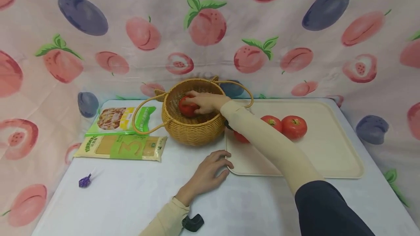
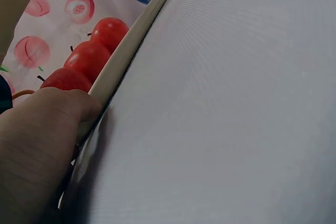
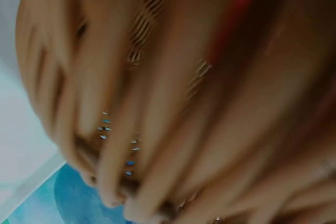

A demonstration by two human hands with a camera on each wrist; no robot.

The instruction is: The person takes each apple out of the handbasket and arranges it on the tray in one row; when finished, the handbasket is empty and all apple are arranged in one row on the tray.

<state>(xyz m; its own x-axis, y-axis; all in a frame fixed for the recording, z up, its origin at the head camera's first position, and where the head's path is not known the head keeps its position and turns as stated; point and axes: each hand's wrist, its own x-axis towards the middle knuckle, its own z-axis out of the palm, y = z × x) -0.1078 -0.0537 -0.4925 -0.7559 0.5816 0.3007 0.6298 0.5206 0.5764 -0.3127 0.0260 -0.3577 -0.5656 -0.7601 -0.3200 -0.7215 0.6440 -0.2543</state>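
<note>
Inside the wicker basket [image 1: 193, 134], my right hand [image 1: 208, 102] grips a red tomato [image 1: 187, 107] from above. Blurred weave of the basket [image 3: 152, 93] fills the right wrist view, with a streak of red behind it. My left hand [image 1: 207, 172] rests at the near left corner of the beige tray [image 1: 328, 156], fingertips on its rim. In the left wrist view the thumb of the left hand [image 2: 42, 129] lies against the tray rim [image 2: 126, 51]. Three more tomatoes [image 1: 294, 126] sit on the tray, one mostly hidden by my right forearm.
Left of the basket lie a green and white food packet [image 1: 121, 119] and a noodle packet [image 1: 123, 148]. A basket handle [image 1: 137, 117] overlaps the food packet. A small purple-wrapped lollipop [image 1: 84, 181] lies at the left front. Behind hangs a fruit-print curtain [image 1: 210, 57].
</note>
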